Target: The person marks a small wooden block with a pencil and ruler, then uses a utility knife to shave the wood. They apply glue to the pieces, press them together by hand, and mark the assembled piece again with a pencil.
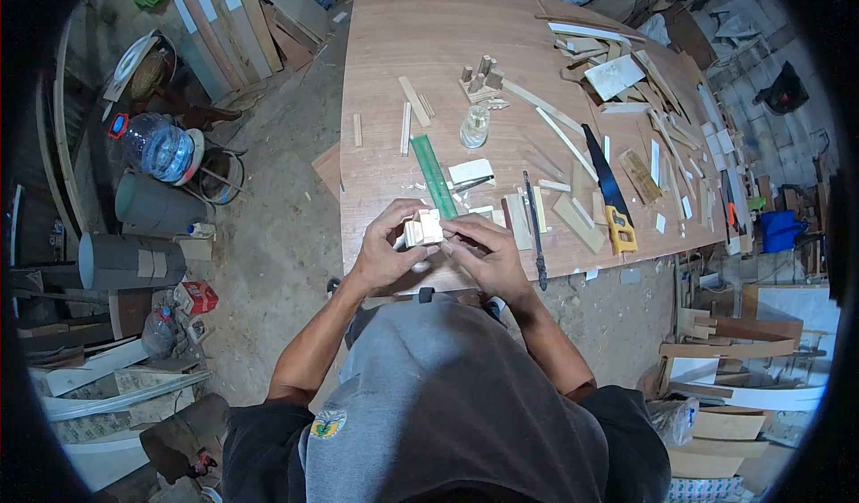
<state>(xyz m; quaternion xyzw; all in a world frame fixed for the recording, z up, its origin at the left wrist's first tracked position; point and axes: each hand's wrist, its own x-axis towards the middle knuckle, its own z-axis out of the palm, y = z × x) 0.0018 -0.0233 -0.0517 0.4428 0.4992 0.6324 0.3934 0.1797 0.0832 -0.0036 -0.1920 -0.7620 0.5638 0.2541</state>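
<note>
Close to the near edge of the table, my left hand (386,245) is closed around a small pale wooden block piece (424,229) that looks built up from stepped strips. Fingers of my right hand (486,251) are pinched against the right side of the same piece; its underside is hidden by the hands. Just beyond lies a green ruler (433,174), beside a white block (471,172) with a dark slim tool on it. Right of my hands are wood strips (516,221), a long thin dark tool (535,234) and a handsaw (608,190) with a yellow handle.
A glass jar (475,127) and a wooden holder with upright pegs (481,80) stand mid-table (394,38). Scrap wood (617,73) is heaped at the far right. On the left, a large water bottle (159,148) rests on a stand, with grey cylinders (125,260) nearby.
</note>
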